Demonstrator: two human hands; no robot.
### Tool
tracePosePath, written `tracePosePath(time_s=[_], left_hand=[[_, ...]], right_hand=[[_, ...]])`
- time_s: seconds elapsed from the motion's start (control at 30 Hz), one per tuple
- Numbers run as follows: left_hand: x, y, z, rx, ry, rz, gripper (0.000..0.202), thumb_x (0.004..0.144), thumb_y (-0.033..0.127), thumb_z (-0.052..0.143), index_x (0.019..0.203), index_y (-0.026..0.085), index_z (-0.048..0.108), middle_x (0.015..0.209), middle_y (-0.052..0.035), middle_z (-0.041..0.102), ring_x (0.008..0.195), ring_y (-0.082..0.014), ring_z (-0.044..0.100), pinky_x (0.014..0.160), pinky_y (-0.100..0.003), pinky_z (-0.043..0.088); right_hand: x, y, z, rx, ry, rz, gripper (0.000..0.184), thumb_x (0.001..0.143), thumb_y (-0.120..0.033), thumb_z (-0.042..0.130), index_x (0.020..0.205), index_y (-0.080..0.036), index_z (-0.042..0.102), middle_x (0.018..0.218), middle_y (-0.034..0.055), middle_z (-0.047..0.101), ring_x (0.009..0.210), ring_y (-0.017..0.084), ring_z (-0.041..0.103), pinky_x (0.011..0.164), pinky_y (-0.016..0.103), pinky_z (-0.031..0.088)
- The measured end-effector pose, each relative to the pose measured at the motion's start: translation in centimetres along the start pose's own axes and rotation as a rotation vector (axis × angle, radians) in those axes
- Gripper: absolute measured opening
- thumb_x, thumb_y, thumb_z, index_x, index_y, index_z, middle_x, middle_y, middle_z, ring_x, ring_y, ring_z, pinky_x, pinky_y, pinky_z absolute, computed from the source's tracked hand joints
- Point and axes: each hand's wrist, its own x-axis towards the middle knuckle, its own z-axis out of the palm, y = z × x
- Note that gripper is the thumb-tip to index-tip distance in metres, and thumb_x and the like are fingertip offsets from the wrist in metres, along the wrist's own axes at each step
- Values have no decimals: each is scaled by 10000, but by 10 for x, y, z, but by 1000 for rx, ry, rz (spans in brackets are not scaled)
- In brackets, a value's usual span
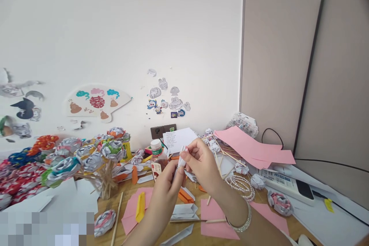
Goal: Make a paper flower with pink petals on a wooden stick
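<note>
Between both hands, at the middle of the view, is a small piece of folded white paper (182,160), held upright above the table. My left hand (170,178) is closed around its lower part. My right hand (198,159) pinches its upper edge between thumb and fingers, and a sparkling bracelet circles that wrist. Below the hands lie folded white paper strips (184,211), an orange folded strip (186,196) and a yellow folded strip (140,207) on pink paper (129,215). The fingers hide part of the held paper.
Paper flowers on sticks (95,161) crowd the left side. A capped bottle (157,153) stands behind my left hand. To the right are a pearl string (240,186), pink sheets (250,146), a power strip (282,184) and a pink-white paper flower (280,203). A wall rises behind.
</note>
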Motion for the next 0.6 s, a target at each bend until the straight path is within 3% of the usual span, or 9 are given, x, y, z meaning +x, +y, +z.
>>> tracePosePath(time_s=[0.17,0.37,0.6], left_hand=[[0,1,-2,-66,-13,-30,335,790,461,534,598,196,465,491,62,420,435,-84,331,442,-215,245],[0,5,-5,-98,-4,-93,294,778,435,575,957,206,533,523,71,536,374,-71,369,397,-192,276],[-3,11,-5,-100,44,-5,186,759,368,619,726,191,571,583,29,565,485,-96,471,432,-192,318]], right_hand=[[0,0,2,102,33,24,299,754,-406,634,701,-197,427,498,-86,469,391,58,423,397,171,333],[-1,-2,2,102,27,20,282,753,-387,648,722,-195,443,547,-76,495,419,63,466,412,175,366],[-3,-2,3,107,52,-8,273,758,-385,648,729,-199,450,539,-73,508,402,69,476,401,179,377]])
